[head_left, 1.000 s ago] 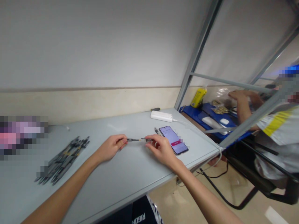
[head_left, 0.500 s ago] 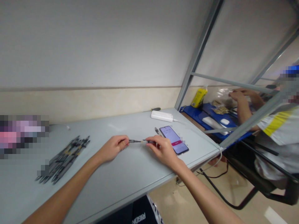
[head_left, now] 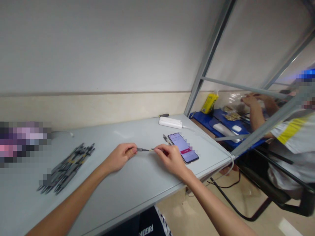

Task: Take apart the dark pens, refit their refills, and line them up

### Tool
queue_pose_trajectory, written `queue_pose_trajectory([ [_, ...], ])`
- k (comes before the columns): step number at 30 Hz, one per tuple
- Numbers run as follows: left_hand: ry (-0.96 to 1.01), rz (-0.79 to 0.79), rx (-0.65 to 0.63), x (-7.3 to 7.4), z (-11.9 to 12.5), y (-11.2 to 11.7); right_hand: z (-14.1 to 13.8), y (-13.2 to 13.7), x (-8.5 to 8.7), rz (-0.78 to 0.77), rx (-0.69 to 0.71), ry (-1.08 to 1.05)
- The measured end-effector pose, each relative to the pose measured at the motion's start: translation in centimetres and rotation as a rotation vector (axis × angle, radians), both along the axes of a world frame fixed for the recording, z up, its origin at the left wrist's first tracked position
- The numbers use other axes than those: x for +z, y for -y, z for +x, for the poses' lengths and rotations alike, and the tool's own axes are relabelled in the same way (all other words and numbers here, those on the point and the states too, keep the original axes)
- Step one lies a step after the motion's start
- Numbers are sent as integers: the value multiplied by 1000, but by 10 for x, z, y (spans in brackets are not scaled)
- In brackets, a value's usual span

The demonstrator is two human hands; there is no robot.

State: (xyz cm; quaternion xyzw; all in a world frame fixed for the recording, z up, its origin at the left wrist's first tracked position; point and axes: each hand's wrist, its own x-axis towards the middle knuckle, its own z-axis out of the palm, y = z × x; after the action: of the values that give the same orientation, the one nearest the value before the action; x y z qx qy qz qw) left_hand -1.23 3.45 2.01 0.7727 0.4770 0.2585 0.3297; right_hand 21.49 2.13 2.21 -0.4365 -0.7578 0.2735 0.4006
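My left hand (head_left: 120,156) and my right hand (head_left: 171,159) meet over the grey table (head_left: 137,183), each pinching one end of a thin dark pen (head_left: 145,149) held level between them. Only a short stretch of the pen shows between the fingertips. A phone (head_left: 183,147) with a lit screen lies just right of my right hand, and another pen (head_left: 166,139) lies beside it.
A pile of several dark pens (head_left: 66,167) lies at the left. A white power bank (head_left: 170,122) with a cable sits at the table's back edge. Metal frame posts (head_left: 209,55) rise on the right; beyond them another person (head_left: 292,144) works at a blue surface.
My hands have drawn closer together, so less of the pen shows between them. The left hand has shifted slightly right.
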Motion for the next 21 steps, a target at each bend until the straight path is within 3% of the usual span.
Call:
queue_pose_trajectory([
  [3, -79, 202, 66, 4, 7, 6, -2, -3, -2, -383, 3, -230],
  [7, -105, 572, 89, 4, 17, 11, 5, -8, -2, -864, 174, -560],
  [12, -113, 855, 21, 5, 21, 14, 13, -12, 3, -1044, 252, -689],
  [17, -190, 989, 31, 11, 22, 19, 13, -19, 4, -1274, 286, -736],
  [21, -244, 995, 25, 12, 22, 20, 9, -20, 5, -1226, 227, -780],
])
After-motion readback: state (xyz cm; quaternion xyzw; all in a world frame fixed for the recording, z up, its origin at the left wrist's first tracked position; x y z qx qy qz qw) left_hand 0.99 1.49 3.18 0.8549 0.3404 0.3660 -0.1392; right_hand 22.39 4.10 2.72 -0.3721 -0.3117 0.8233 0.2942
